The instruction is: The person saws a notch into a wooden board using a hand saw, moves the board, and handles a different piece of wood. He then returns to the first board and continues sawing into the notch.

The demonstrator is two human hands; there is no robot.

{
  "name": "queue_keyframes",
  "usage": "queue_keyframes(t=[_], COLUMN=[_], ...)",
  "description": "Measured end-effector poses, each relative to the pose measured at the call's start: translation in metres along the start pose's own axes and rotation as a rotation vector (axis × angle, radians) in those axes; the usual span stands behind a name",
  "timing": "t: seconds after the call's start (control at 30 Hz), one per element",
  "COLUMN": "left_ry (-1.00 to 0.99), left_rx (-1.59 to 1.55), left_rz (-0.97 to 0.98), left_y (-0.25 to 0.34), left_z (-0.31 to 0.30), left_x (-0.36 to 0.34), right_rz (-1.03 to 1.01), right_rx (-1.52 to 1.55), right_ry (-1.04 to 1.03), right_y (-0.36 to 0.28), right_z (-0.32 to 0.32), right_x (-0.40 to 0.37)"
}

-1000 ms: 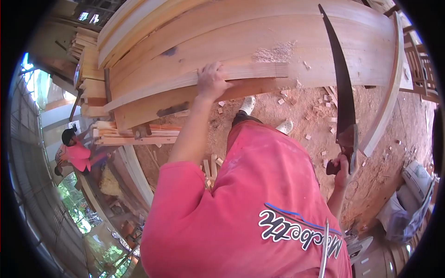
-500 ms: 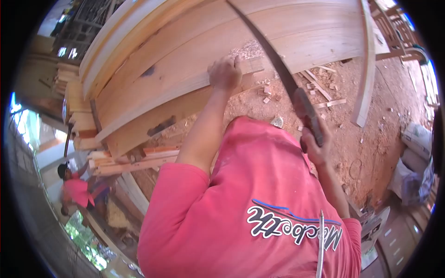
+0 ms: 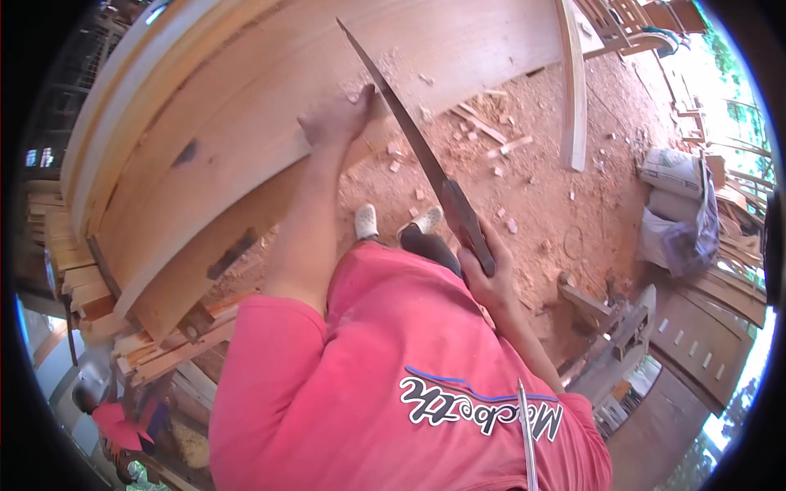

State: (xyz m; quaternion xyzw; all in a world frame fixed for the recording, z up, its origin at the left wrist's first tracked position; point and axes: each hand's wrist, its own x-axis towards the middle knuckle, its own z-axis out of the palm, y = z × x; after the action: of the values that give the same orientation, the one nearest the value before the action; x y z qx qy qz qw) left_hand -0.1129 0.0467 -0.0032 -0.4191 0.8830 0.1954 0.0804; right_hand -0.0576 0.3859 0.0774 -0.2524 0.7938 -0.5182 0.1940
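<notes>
My right hand [image 3: 489,266] is wrapped round the handle of a handsaw [image 3: 416,139]. The long, tapering blade slants up and to the left, its tip over the wide boards. Just left of the blade, my left hand [image 3: 337,121] grips a wooden plank [image 3: 237,192] near its end, thumb sticking out toward the blade and fingertips partly hidden. The blade overlaps the plank's end in this view. Pale sawdust [image 3: 378,69] lies on the board beyond my left hand.
Offcuts [image 3: 483,123] and shavings litter the ground around my shoes [image 3: 366,221]. A long wooden strip [image 3: 573,106] leans at the right, near filled sacks [image 3: 675,200]. Stacked timber [image 3: 86,286] stands at left. Another person [image 3: 119,421] is at lower left.
The view has swung, so boards and hands appear further left and my shoes now show. The saw stays in my right hand; my left thumb sticks out more.
</notes>
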Motion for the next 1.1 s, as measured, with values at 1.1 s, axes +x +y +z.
queue_keyframes(t=[1.1], left_ry=[0.141], left_rx=[0.003], left_rz=[-0.048], left_y=[-0.002], left_z=[-0.012], left_x=[0.013], right_rz=[0.241], right_rx=[0.136], right_ry=[-0.088], right_y=[-0.027], right_z=[-0.024], right_x=[-0.045])
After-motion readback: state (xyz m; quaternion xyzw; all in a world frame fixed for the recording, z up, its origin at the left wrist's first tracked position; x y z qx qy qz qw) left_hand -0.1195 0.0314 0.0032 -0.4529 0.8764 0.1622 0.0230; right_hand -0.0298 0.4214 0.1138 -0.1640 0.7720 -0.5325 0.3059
